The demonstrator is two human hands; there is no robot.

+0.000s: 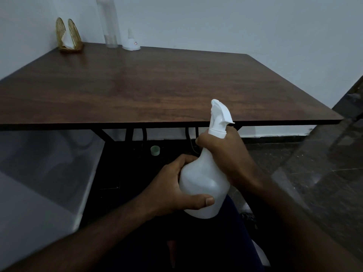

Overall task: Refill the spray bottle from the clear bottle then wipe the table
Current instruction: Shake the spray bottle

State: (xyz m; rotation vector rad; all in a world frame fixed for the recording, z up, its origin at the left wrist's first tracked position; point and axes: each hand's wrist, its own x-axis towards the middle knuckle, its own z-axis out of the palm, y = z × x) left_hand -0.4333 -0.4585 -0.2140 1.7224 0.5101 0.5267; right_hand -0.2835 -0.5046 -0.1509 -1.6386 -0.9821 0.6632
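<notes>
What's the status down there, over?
Left hand grips white plastic spray bottle body; right hand grips its neck. Tall clear bottle at table's far edge. Nothing in the way.

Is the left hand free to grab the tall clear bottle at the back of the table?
Probably not yet. The left hand grips the body of the spray bottle, and the clear bottle stands far off by the wall. The table between them is bare.

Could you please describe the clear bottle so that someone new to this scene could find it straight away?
Look to the far edge of the wooden table, against the wall. The clear bottle stands upright there, between a gold napkin holder and a small white funnel-like piece. It is the tall, see-through one.
</notes>
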